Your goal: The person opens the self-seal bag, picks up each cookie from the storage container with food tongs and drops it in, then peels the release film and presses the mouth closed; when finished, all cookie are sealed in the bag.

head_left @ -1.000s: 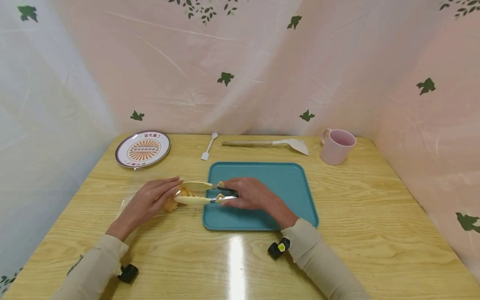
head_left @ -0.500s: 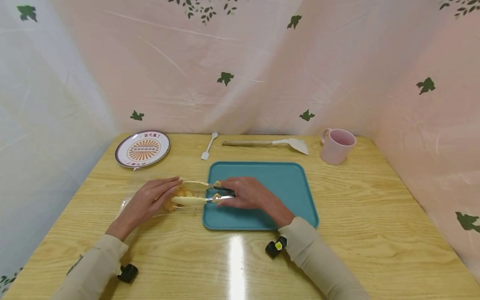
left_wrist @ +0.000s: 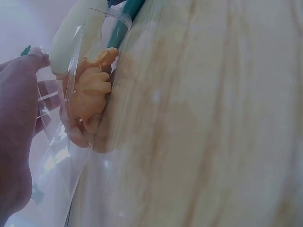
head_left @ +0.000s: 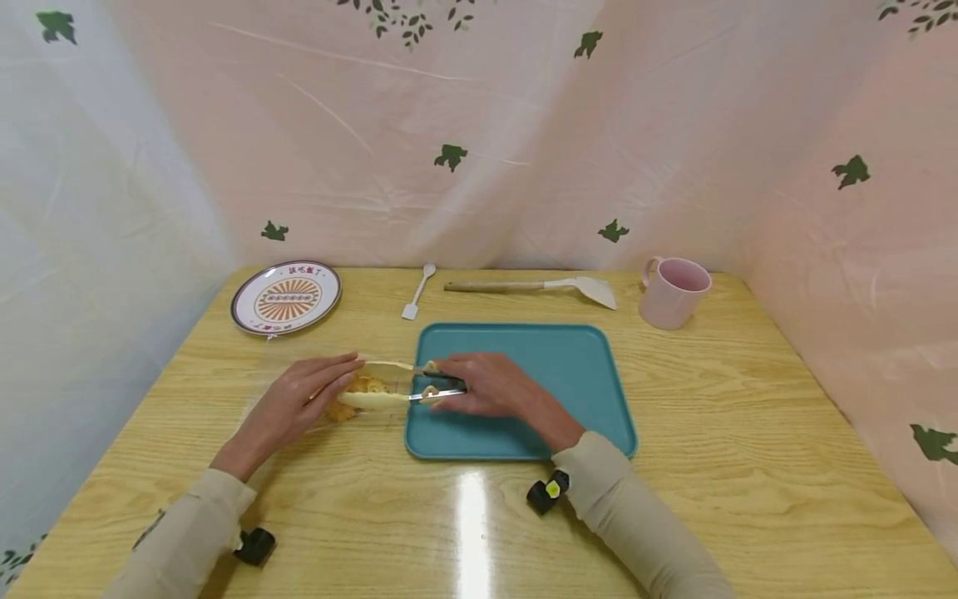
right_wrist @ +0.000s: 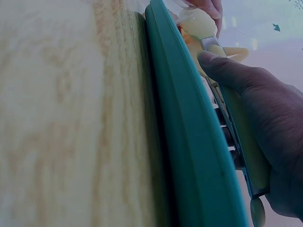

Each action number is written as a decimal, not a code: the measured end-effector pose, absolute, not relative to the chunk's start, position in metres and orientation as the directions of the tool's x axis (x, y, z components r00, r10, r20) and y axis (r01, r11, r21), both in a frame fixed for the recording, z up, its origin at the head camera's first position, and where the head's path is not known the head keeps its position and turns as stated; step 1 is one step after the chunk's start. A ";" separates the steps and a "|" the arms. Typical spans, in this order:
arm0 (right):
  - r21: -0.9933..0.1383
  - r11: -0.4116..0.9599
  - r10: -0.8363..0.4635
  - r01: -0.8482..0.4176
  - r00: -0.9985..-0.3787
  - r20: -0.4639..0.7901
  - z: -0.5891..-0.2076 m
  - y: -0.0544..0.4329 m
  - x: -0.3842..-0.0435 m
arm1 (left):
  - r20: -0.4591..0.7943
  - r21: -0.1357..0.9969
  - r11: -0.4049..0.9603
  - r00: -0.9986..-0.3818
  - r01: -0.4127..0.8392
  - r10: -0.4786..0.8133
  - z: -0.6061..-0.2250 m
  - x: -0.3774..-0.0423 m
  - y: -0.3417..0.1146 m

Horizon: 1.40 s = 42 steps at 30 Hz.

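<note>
My right hand (head_left: 490, 384) grips a pair of tongs (right_wrist: 246, 142) by the handles, above the left part of the teal tray. Their cream, scalloped heads (head_left: 374, 402) stand apart and reach left into the mouth of a clear plastic bag (left_wrist: 61, 156). Inside the bag lie several golden-brown, flower-shaped cookies (left_wrist: 90, 94), at the tips of the tongs. My left hand (head_left: 299, 395) holds the bag near its mouth, fingers along the upper side and pointing right. It hides part of the cookies and the tong tips in the head view.
The teal tray (head_left: 554, 358) lies mid-table. Behind it are a small white spatula-ended spoon (head_left: 419, 291) and a wooden-handled turner (head_left: 516, 286). A patterned plate (head_left: 288, 298) sits back left, a pink mug (head_left: 669, 295) back right. Fabric walls border the table.
My right hand has shifted slightly left, pushing the tong heads a little deeper into the bag among the cookies. My left hand has stayed in place.
</note>
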State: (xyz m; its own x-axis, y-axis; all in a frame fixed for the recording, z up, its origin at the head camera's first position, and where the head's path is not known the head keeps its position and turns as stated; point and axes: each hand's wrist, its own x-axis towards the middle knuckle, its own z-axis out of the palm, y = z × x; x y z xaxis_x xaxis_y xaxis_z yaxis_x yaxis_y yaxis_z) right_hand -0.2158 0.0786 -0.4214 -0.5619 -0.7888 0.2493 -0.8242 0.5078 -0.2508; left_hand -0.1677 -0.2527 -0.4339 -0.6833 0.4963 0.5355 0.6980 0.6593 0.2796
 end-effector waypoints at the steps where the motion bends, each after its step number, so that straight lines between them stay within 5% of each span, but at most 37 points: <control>1: -0.249 0.508 -0.789 -0.825 -0.561 0.250 -0.422 0.078 -0.216 | 0.537 0.279 0.659 -0.682 0.699 0.496 -0.434 -0.168 -0.253; 42: -0.234 0.539 -0.777 -0.809 -0.585 0.234 -0.422 0.089 -0.213 | 0.522 0.278 0.674 -0.697 0.684 0.492 -0.436 -0.167 -0.252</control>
